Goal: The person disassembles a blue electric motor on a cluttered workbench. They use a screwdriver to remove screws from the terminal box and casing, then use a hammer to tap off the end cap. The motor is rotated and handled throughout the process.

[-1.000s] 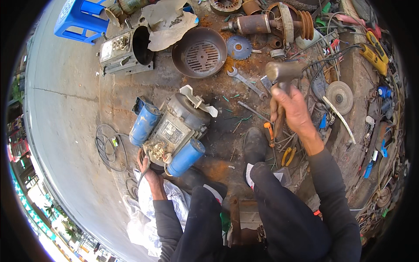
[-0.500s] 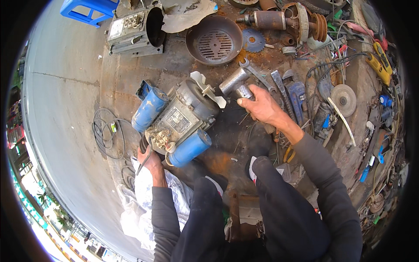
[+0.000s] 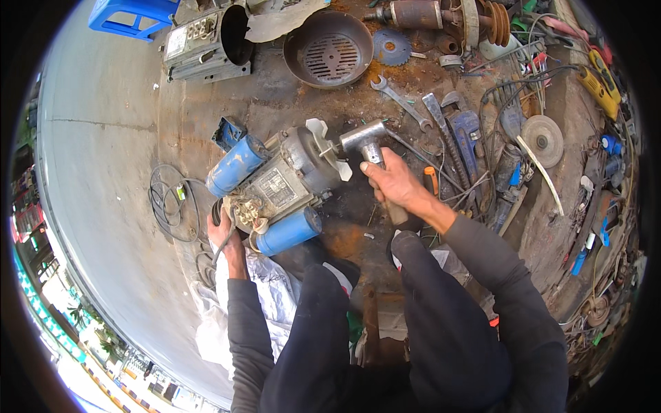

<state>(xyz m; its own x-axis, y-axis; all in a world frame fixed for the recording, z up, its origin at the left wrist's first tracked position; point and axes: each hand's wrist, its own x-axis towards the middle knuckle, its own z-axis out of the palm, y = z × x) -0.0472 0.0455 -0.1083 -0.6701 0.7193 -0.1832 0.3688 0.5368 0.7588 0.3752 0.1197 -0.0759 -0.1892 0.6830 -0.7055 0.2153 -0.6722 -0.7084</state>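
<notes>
In my right hand (image 3: 398,182) is a hammer (image 3: 363,135) with a metal head and wooden handle, fingers wrapped round the handle just below the head. The head is level with the shaft end of an electric motor (image 3: 281,187), beside its white fan (image 3: 330,148); whether they touch I cannot tell. Two blue cylinders (image 3: 289,231) flank the grey motor body, and bare wires bunch at its near end. There, my left hand (image 3: 228,239) is closed round a dark round part at the motor's lower left, its fingers partly hidden.
A white sack (image 3: 272,289) lies by my left forearm, a coiled cable (image 3: 169,199) left of the motor. An open-end wrench (image 3: 403,103), a round slotted metal cover (image 3: 329,51) and a saw blade (image 3: 392,47) lie beyond. Tools and scrap crowd the right, including a grinding disc (image 3: 542,141).
My right hand has brought the hammer nearer, its head now beside the motor's shaft end. An orange handle has come into sight behind it. My left hand keeps its hold on the motor.
</notes>
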